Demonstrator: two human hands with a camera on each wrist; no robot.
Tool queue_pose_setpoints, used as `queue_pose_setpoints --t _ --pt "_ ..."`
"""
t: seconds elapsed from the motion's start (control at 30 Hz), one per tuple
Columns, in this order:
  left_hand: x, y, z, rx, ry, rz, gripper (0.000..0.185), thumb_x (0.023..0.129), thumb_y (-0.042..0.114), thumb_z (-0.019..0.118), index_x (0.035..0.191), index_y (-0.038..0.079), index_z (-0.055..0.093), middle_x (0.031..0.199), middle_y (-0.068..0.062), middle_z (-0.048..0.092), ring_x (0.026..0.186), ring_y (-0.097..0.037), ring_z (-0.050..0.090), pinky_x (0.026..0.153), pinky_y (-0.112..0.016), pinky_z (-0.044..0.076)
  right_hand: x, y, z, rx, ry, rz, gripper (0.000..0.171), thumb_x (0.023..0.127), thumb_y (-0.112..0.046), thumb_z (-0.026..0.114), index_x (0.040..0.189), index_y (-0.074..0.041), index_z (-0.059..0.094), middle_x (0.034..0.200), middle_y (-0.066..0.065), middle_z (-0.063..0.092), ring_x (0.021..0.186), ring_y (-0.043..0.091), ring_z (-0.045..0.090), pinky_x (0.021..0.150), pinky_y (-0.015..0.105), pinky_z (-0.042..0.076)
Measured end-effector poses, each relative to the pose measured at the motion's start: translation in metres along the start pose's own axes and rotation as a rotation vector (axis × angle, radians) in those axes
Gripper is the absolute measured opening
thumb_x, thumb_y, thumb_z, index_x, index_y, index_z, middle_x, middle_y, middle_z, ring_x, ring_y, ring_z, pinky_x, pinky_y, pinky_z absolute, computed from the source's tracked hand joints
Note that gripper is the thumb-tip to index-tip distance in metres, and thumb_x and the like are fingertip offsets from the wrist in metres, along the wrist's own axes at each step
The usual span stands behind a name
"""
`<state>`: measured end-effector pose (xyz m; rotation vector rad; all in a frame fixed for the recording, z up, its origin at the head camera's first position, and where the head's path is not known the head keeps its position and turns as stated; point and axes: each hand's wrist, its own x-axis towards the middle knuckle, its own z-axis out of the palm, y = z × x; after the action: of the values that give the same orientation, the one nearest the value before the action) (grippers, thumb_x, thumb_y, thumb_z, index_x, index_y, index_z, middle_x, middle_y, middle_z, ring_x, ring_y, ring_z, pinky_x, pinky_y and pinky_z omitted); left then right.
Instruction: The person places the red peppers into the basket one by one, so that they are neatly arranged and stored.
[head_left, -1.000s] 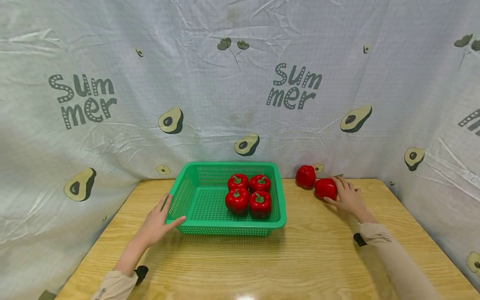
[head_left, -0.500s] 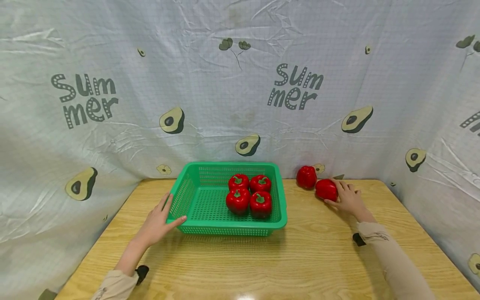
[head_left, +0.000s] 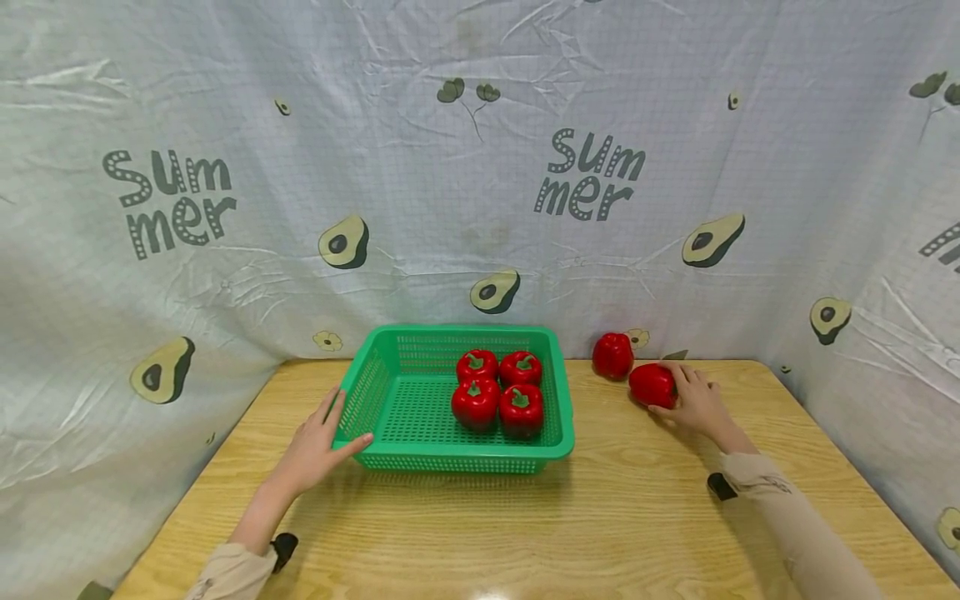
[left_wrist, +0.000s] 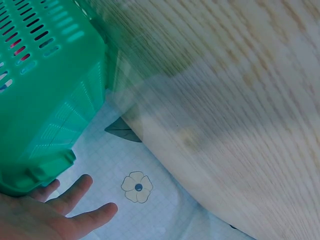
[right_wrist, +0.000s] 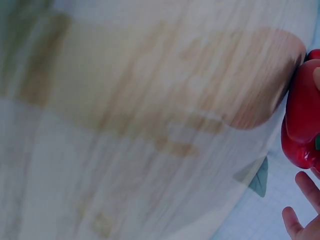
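Observation:
My left hand [head_left: 309, 450] rests at the front left corner of a green plastic basket [head_left: 450, 450]. Its thumb lies over the front rim, and its straight, spread fingers touch the left side. In the left wrist view, the fingers [left_wrist: 75, 195] extend past the basket rim. Several red bell peppers [head_left: 476, 402] with green stems stand in the basket's right half. At the right, my right hand [head_left: 701, 404] grips another red bell pepper [head_left: 651, 386] lying on its side, thumb in front and fingers behind. The right wrist view shows this bell pepper [right_wrist: 304, 100] at its edge, two fingers held away.
One more red bell pepper [head_left: 612, 356] sits by the back edge of the wooden table [head_left: 525, 533], just left of the gripped one. A white cloth [head_left: 420, 167] printed with avocados hangs behind the table and along both sides.
The gripped bell pepper has turned slightly and shifted a little nearer to me, and the right hand has moved with it. My left hand and the basket have stayed in place.

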<state>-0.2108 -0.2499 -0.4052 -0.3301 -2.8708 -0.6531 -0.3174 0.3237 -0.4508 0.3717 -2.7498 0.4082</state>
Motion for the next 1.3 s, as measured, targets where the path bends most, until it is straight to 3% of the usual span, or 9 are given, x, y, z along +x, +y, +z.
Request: queue_pose_setpoints --t 0.37,0.57,1.0,1.3 --pt "0.0 0.0 0.0 -0.001 -0.001 -0.002 0.089 0.084 0.048 0.052 0.141 -0.007 0.012 0.147 -0.026 0.01 0.127 -0.051 0.021 0.094 -0.067 0.023 -0.003 -0.005 -0.002 -0.012 0.094 -0.121 0.076 0.059 -0.026 0.082 0.12 -0.01 0.041 0.11 0.02 0.048 0.098 0.041 0.044 0.07 0.053 0.032" --pt "0.001 0.0 0.0 0.003 -0.001 0.002 0.089 0.084 0.048 0.052 0.141 -0.007 0.012 0.147 -0.026 0.01 0.127 -0.051 0.021 0.094 -0.067 0.023 -0.006 -0.013 -0.008 -0.018 0.087 -0.2 0.071 0.056 -0.022 0.082 0.117 -0.015 0.046 0.106 0.019 0.046 0.096 0.041 0.041 0.069 0.049 0.029" --pt "0.0 0.0 -0.002 0.007 -0.001 0.005 0.088 0.084 0.048 0.052 0.14 -0.008 0.013 0.147 -0.026 0.01 0.126 -0.051 0.022 0.094 -0.066 0.024 -0.007 -0.036 -0.019 0.004 0.068 -0.262 0.073 0.058 -0.021 0.081 0.123 -0.019 0.047 0.111 0.015 0.045 0.103 0.035 0.039 0.073 0.048 0.027" --pt "-0.001 0.002 -0.002 -0.009 0.02 0.029 0.088 0.085 0.05 0.05 0.14 -0.008 0.012 0.146 -0.027 0.011 0.124 -0.054 0.023 0.093 -0.066 0.025 -0.003 -0.063 -0.036 -0.019 0.122 -0.36 0.073 0.063 -0.028 0.076 0.128 -0.022 0.044 0.112 0.008 0.047 0.101 0.026 0.041 0.07 0.04 0.03"
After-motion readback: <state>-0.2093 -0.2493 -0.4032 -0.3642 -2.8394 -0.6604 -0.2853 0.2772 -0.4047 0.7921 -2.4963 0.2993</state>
